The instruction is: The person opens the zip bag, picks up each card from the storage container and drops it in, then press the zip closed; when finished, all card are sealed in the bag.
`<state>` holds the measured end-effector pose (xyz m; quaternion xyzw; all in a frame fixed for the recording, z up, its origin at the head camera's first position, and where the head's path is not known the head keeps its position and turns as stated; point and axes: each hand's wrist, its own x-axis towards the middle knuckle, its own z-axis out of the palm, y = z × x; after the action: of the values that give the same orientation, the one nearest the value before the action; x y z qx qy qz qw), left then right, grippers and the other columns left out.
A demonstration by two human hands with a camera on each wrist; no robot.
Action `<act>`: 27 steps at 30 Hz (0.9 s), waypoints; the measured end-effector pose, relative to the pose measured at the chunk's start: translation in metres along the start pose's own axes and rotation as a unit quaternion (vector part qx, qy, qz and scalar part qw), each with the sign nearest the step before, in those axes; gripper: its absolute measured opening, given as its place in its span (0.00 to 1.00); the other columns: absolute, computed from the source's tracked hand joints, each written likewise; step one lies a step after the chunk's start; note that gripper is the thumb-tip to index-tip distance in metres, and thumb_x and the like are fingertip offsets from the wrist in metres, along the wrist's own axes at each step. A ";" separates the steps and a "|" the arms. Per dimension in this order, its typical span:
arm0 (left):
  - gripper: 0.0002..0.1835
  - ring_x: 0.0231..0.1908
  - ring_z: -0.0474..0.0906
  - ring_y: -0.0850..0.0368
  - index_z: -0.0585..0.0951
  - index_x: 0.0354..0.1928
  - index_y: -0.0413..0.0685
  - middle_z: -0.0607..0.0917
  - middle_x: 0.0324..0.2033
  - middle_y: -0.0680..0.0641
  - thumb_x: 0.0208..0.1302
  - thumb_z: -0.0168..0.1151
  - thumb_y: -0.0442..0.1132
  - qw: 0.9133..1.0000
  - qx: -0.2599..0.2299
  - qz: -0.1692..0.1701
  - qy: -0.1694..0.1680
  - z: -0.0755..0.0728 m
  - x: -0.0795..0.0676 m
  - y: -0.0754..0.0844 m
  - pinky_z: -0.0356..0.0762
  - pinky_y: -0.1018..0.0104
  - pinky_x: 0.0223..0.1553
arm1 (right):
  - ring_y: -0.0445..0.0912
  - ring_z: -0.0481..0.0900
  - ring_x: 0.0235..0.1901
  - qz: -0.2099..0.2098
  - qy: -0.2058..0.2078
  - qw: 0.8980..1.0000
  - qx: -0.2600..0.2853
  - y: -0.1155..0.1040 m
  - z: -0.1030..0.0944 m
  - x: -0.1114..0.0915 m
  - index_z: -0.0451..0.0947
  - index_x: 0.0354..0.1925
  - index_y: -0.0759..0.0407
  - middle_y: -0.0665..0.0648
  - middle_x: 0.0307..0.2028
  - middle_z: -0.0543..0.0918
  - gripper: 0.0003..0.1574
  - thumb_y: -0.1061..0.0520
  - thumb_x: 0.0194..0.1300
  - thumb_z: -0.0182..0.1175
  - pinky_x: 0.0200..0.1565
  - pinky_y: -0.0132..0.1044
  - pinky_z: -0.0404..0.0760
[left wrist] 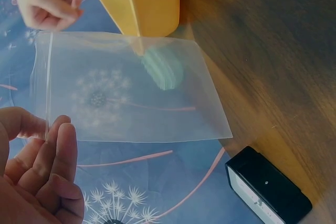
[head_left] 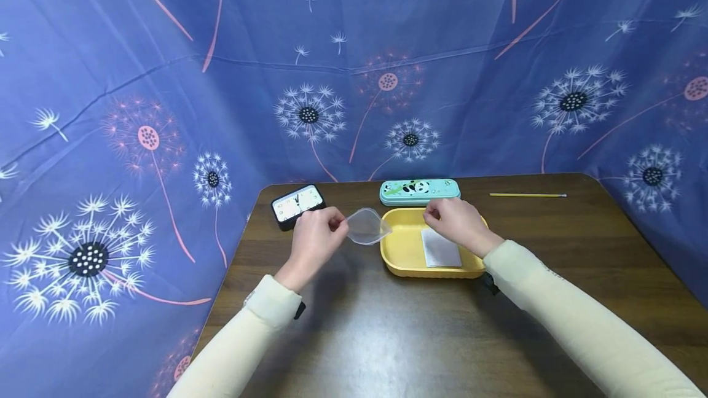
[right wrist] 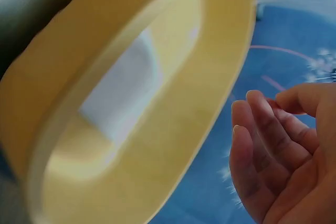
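Between thumb and fingers my left hand (head_left: 318, 238) pinches a clear zip bag (head_left: 366, 227) near one end of its zip strip. The bag hangs out flat to the right, just left of a yellow basket (head_left: 399, 257). In the left wrist view the zip strip (left wrist: 50, 77) runs up from the fingertips (left wrist: 64, 129). My right hand (head_left: 456, 221) is over the basket's right side, fingers loosely bent and thumb near the index finger; nothing shows in it. Inside the basket lies a flat whitish square (head_left: 440, 249), partly covered by that hand in the head view.
A black-framed clock (head_left: 297, 204) stands at the table's back left. Behind the basket is a mint pencil case (head_left: 420, 191) with a panda picture. Back right lies a yellow pencil (head_left: 528, 195). Blue dandelion-print cloth (head_left: 470, 109) hangs behind the wooden table (head_left: 387, 336).
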<state>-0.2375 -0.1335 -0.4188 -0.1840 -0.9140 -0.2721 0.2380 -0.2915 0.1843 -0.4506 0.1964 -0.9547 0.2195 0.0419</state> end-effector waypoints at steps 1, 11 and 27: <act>0.05 0.20 0.77 0.64 0.88 0.28 0.50 0.85 0.21 0.56 0.59 0.67 0.33 1.000 0.000 0.000 0.000 0.000 0.000 0.000 0.76 0.63 0.26 | 0.42 0.75 0.23 0.001 -0.010 1.000 -0.008 0.005 0.001 0.001 0.86 0.36 0.57 0.48 0.26 0.83 0.10 0.58 0.70 0.59 0.29 0.42 0.75; 0.06 0.20 0.77 0.64 0.88 0.27 0.51 0.85 0.21 0.57 0.60 0.67 0.33 1.000 0.001 0.001 -0.005 0.001 -0.001 0.000 0.76 0.62 0.26 | 0.44 0.71 0.26 -0.020 -0.132 0.988 -0.084 0.046 0.020 0.006 0.84 0.34 0.57 0.48 0.24 0.77 0.03 0.59 0.66 0.68 0.33 0.42 0.73; 0.06 0.20 0.77 0.65 0.88 0.27 0.51 0.85 0.21 0.57 0.60 0.67 0.32 1.000 -0.006 -0.008 -0.007 0.000 -0.002 0.000 0.76 0.65 0.25 | 0.51 0.79 0.41 -0.024 -0.209 0.973 -0.097 0.060 0.035 0.004 0.82 0.55 0.69 0.60 0.44 0.84 0.41 0.46 0.50 0.82 0.49 0.51 0.79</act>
<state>-0.2355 -0.1341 -0.4199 -0.1802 -0.9154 -0.2783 0.2282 -0.3188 0.2169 -0.5055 0.2557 -0.9542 0.0786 -0.1343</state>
